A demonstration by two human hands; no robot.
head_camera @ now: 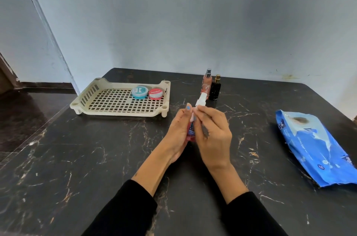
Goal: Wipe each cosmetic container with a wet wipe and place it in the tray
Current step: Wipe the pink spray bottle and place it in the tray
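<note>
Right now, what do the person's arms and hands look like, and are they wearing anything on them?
Both arms wear long black sleeves that stop short of the wrists. The left hand and right hand are bare, with no gloves, rings or watch visible. One left fingernail carries light blue polish.

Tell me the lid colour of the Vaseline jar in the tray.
Red, with white lettering, on the Vaseline jar in the tray; seen in the head view.

1. Small red bottle upright, mostly hidden between both hands.
2. White wet wipe sticking up above it.
3. Beige tray holds a blue tub and red Vaseline tin.
4. Pink spray bottle and black bottle standing behind.
</note>
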